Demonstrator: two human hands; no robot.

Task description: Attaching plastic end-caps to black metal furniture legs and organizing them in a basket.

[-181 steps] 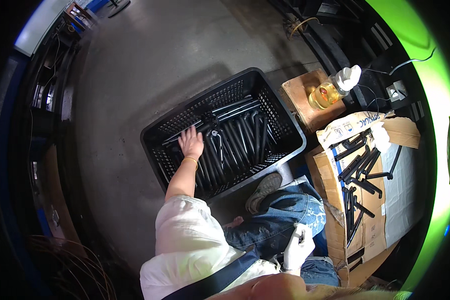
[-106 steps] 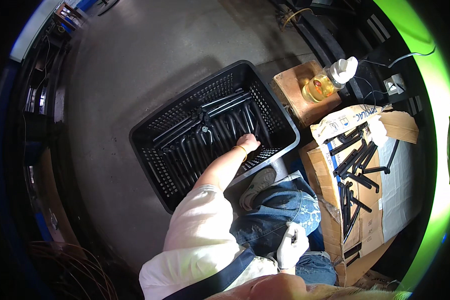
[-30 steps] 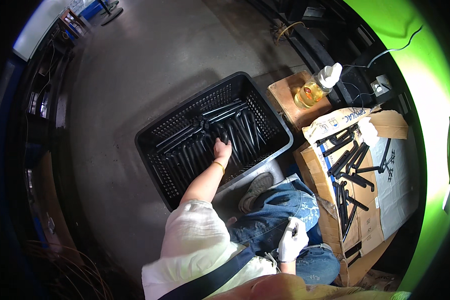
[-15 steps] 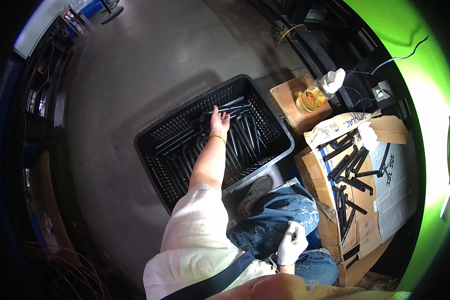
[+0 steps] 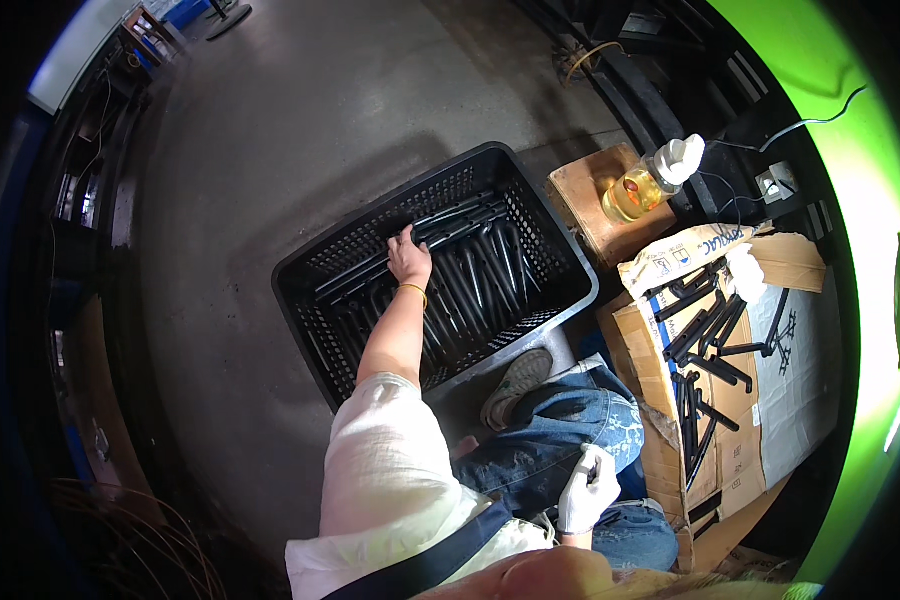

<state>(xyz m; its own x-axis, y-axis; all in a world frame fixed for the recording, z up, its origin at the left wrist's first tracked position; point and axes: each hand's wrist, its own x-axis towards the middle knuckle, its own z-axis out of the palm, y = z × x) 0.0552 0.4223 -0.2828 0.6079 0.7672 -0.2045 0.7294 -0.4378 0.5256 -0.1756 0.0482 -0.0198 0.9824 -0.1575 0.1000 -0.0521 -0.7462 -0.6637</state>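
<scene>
My left hand [image 5: 408, 258], bare with a yellow band at the wrist, reaches down into a black perforated plastic crate [image 5: 300, 262]. Its fingers are slightly bent and apart, touching the ends of long black rods [image 5: 460, 218] lying along the crate's far side. Nearer to me, several black bent tubes [image 5: 470, 280] lie side by side in a row. In a white glove, my right hand [image 5: 587, 492] rests over my jeans by the knee. Its fingers are curled together, and whatever they may hold is too dark and small to name.
To the right, an open cardboard box [image 5: 640, 350] carries loose black bent parts [image 5: 705, 335] on its flaps. Behind it, a clear spray bottle [image 5: 633, 195] of yellow liquid stands on a wooden block [image 5: 580, 195]. A cable [image 5: 820, 120] runs along the green wall.
My left hand has moved left and slightly nearer along the rods in the crate, uncovering more of them. My right hand stays in place. The view has shifted slightly.
</scene>
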